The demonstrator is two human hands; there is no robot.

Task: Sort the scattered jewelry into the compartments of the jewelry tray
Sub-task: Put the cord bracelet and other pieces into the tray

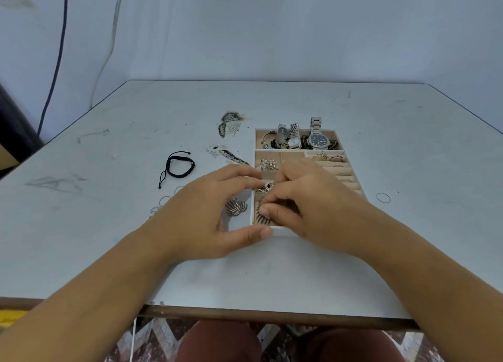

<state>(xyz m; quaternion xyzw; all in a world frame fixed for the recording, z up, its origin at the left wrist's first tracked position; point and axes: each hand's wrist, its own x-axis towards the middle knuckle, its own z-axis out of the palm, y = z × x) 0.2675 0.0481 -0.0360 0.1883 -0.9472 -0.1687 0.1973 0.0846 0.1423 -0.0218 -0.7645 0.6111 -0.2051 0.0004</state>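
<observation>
The jewelry tray (283, 231), white-rimmed with beige compartments, lies right of the table's middle. Its far compartment holds watches (318, 140), a left one holds small earrings (266, 164), and ring rolls (336, 168) run down the right. My right hand (310, 206) reaches over the tray and pinches a dark fan-shaped earring (263, 220) in the near-left compartment. My left hand (201, 217) arches over the tray's near-left corner, thumb on the front rim, fingertips at the left rim. A matching silver fan earring (236, 207) lies on the table under that arch.
A black cord bracelet (178, 166) lies left of the tray. Thin wire hoops sit on the table at the left (165, 200) and at the right (383, 197). Dark scuffs and tiny beads (230, 124) mark the grey table (381, 266); its front edge is close to me.
</observation>
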